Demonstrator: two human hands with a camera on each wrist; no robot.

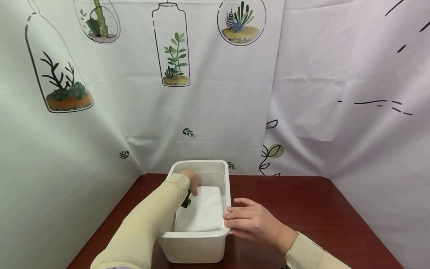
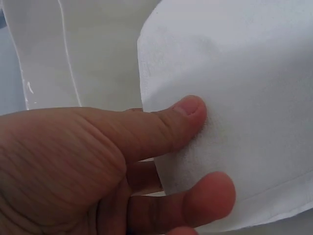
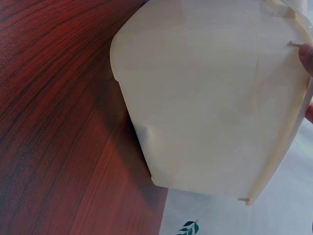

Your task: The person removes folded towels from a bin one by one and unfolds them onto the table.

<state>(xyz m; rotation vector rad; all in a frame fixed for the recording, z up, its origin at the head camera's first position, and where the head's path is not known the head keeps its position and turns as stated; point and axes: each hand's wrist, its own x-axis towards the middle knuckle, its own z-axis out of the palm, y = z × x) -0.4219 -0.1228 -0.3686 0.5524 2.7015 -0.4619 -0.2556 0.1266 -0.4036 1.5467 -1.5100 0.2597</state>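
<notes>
A white plastic bin (image 1: 198, 163) stands on the dark red table (image 1: 302, 201). Inside it lies a folded white cloth (image 1: 205, 211). My left hand (image 1: 192, 182) reaches into the bin at the cloth's far left corner. In the left wrist view this hand (image 2: 203, 147) pinches the edge of the cloth (image 2: 244, 73), thumb on top and a finger slipped beneath, with the bin wall (image 2: 88, 54) behind. My right hand (image 1: 235, 217) rests with straight fingers against the bin's right rim near the front corner. Its fingertips (image 3: 307, 53) touch the bin's outer wall (image 3: 210, 98).
Printed white curtains (image 1: 215, 93) hang close behind and on both sides of the table. Bare tabletop (image 3: 58, 122) lies to the right of the bin. The bin sits near the table's front edge, left of centre.
</notes>
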